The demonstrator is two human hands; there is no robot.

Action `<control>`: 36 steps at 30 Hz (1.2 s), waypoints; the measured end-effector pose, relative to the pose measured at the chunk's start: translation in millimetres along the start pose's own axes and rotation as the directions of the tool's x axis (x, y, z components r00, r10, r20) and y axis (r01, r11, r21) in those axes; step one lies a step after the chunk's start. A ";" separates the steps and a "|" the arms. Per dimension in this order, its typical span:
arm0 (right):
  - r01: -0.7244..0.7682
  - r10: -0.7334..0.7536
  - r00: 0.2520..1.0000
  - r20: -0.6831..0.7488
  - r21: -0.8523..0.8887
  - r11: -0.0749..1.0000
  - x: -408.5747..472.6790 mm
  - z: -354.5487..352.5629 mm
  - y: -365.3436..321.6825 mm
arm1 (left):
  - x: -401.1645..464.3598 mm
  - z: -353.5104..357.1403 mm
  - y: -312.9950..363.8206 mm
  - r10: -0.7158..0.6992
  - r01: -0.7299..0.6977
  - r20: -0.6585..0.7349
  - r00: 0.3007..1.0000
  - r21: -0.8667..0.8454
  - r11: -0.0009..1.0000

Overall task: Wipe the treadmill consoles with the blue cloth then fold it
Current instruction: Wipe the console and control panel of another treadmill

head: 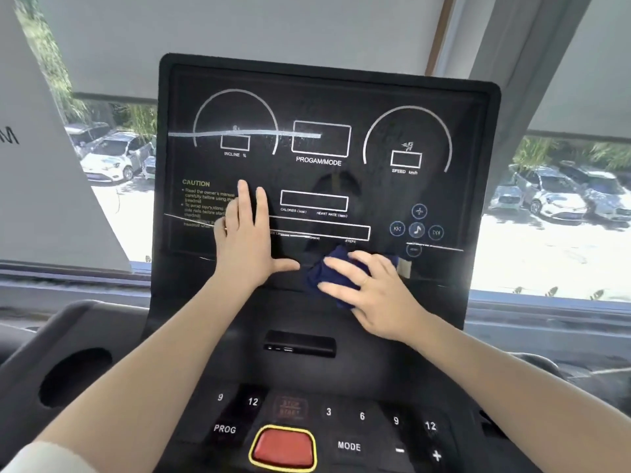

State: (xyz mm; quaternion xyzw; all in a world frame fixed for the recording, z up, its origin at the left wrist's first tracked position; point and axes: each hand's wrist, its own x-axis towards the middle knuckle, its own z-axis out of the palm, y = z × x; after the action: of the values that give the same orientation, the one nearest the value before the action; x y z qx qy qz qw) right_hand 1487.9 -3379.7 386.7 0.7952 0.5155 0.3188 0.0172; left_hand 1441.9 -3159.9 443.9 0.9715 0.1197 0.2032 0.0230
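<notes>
Beyond the red stop button (pixel 282 448), the right hand (pixel 372 295) presses and half-grasps the bunched blue cloth (pixel 333 273) on the treadmill console (pixel 375 97) lower edge, the left hand (pixel 244 240) lies flat and released on the panel; the cloth looks soft, light, best gathered by its middle.

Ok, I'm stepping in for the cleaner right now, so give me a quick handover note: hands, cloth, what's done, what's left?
Left hand: open, flat on the treadmill console screen near the CAUTION text.
Right hand: fingers curled on the bunched blue cloth, pressing it against the screen's lower edge.
Done: cannot tell how much is wiped; a pale streak crosses the upper left dial.
Left: finish the screen, button panel below, any other consoles, then fold the cloth.
</notes>
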 end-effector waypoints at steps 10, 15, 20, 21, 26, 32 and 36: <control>-0.434 0.427 0.891 -0.156 -0.015 0.901 72.1 -73.8 117.4 | 3.1 -22.4 18.2 0.108 -0.119 -0.125 0.986 -0.087 0.989; -0.669 0.656 0.712 -0.250 0.045 0.742 96.7 -101.5 157.6 | 0.1 -16.1 37.6 0.145 -0.158 -0.106 0.984 -0.121 0.980; -0.646 0.643 0.717 -0.270 0.088 0.758 89.1 -91.6 142.6 | -6.4 -5.6 54.3 0.207 -0.216 -0.076 0.975 -0.130 0.968; -0.580 0.572 0.771 -0.279 0.060 0.812 77.6 -84.5 135.5 | -7.6 -4.1 56.0 0.207 -0.213 -0.069 0.976 -0.113 0.970; -0.249 0.226 0.942 -0.249 -0.066 0.966 2.5 -43.9 86.0 | -10.8 3.0 57.0 0.193 -0.196 -0.047 0.980 -0.090 0.976; 0.021 -0.025 0.999 -0.034 -0.097 0.995 -65.7 -17.2 38.4 | -9.1 3.1 69.3 0.131 -0.135 -0.039 0.991 -0.170 0.976; -0.021 0.010 0.997 -0.082 -0.127 0.992 -44.1 -36.8 81.8 | -6.4 4.1 78.6 0.089 -0.104 -0.098 0.991 -0.165 0.981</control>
State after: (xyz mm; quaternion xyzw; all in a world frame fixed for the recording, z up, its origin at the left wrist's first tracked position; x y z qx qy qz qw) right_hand 1523.0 -3465.7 423.6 0.7828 0.4881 0.3833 0.0446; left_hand 1455.4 -3237.7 445.0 0.9605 0.0557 0.2571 0.0905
